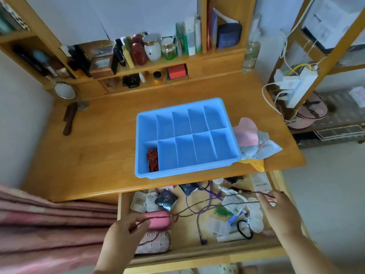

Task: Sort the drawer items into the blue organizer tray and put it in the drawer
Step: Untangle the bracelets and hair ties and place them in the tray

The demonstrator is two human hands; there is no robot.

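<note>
A: What are my hands doing?

B: Your left hand [126, 229] and right hand [276, 204] each pinch one end of a long bead string [215, 202], stretched sideways over the open drawer [197, 248]

A: Where's the blue tray [187, 171]?

B: Straight ahead on the desk [88, 145], nearer your left hand, red beads [152, 160] inside

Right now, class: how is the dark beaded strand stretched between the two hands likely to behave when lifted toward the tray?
The beaded strand sags between the left hand and right hand, so it is probably floppy and light. It crosses the purple cord, so it may snag.
</note>
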